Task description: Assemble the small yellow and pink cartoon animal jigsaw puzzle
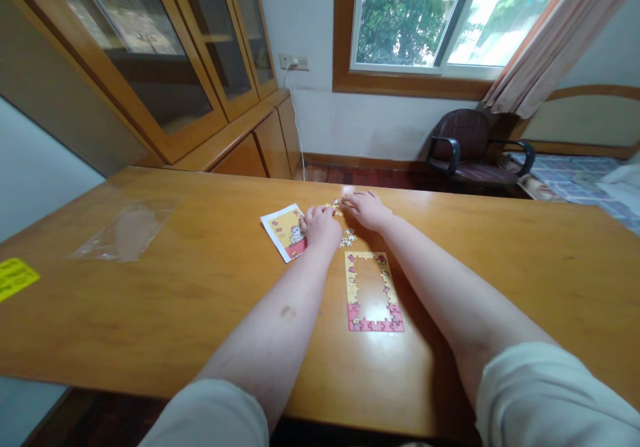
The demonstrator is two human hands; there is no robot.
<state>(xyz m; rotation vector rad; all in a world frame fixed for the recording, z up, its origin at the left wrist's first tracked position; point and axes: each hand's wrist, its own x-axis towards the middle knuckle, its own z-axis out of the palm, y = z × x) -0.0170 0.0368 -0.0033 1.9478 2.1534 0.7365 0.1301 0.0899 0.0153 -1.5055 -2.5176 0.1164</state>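
A rectangular puzzle border [352,312], yellow above and pink below, lies joined on the wooden table with its middle unfilled. Beyond it is a small pile of loose pieces [349,237]. My left hand [323,227] rests by the pile's left side, over the right edge of a printed picture card [281,228]; its fingers are spread. At the far right of the pile, my right hand [367,209] reaches in with fingers apart, the fingertips touching or close to pieces. No piece shows held in either hand.
A clear plastic bag [131,230] with a pale sheet lies on the table [210,300] at the left. A yellow label [16,277] is at the left edge. Cabinets [245,157], an armchair [467,143] and a bed stand beyond.
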